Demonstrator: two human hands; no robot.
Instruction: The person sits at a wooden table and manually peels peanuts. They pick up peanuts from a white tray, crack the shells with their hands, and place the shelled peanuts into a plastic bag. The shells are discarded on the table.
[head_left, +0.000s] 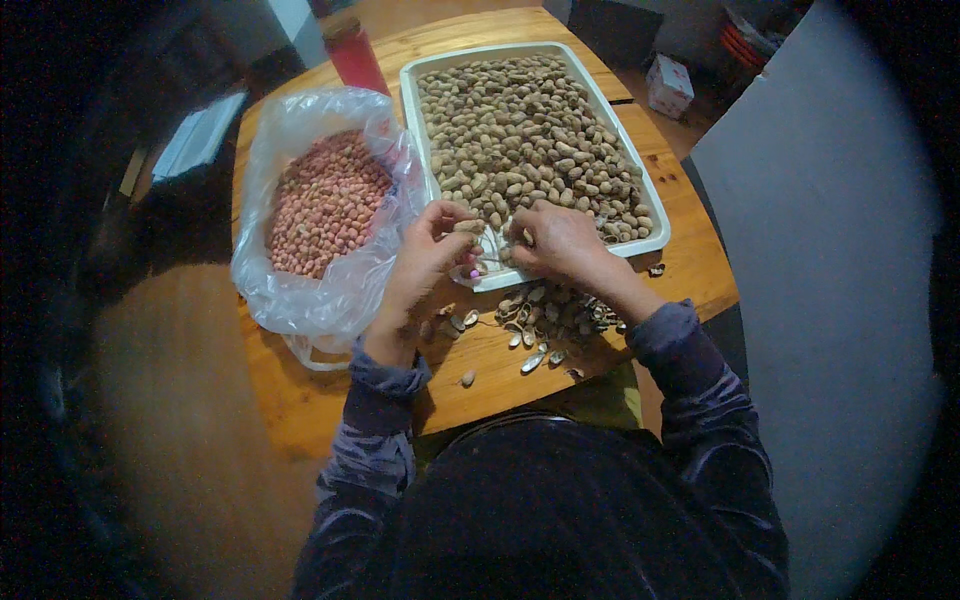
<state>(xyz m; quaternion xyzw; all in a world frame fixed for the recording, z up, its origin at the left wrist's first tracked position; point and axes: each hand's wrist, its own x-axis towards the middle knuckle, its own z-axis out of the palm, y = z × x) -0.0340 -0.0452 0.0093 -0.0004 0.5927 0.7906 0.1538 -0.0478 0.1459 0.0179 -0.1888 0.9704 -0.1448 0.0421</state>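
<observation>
My left hand (433, 251) pinches an unshelled peanut (469, 226) between thumb and forefinger, over the near left corner of the white plastic tray (534, 274). A small pink piece (475, 274) shows by its lower fingers; whether it is a kernel I cannot tell. Over the tray's near edge, my right hand (559, 236) is curled with a tan peanut (528, 238) partly visible between thumb and finger. Unshelled peanuts (517, 135) fill most of the tray. Left of it, a clear plastic bag (259, 187) stands with its mouth wide, holding many shelled pink peanut kernels (330, 202).
Broken peanut shells (544, 315) lie heaped on the wooden table (315, 409) in front of the tray. A lone peanut piece (468, 378) rests near the table's front edge. Behind the bag stands a red container (355, 60). A pale panel (832, 285) rises at the right.
</observation>
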